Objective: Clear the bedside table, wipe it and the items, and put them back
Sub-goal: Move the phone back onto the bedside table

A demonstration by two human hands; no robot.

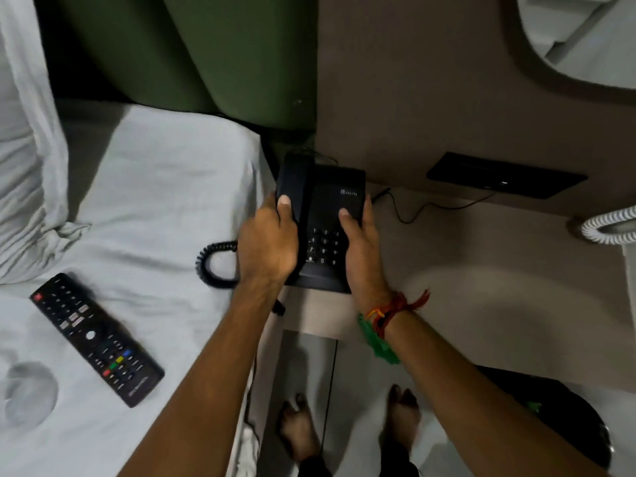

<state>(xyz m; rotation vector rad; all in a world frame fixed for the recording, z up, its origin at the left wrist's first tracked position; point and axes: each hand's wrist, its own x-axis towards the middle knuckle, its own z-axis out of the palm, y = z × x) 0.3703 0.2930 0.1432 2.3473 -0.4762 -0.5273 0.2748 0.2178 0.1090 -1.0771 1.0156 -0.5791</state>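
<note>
A black desk telephone [327, 201] with its handset on the cradle is held over the left edge of the beige bedside table [481, 270], beside the bed. My left hand [266, 246] grips its left side, thumb on the handset. My right hand [361, 249] grips its right side, thumb on the body above the keypad. The coiled black handset cord [213, 263] hangs over the white bed sheet. A black TV remote [98, 339] lies on the bed at the left.
A thin black cable [413, 215] runs across the tabletop from the phone to a black wall panel [506, 175]. A white coiled cord [609, 228] sits at the table's right edge. White pillow [27, 149] at left, green headboard [206, 53] behind. A dark bin [557, 407] stands lower right.
</note>
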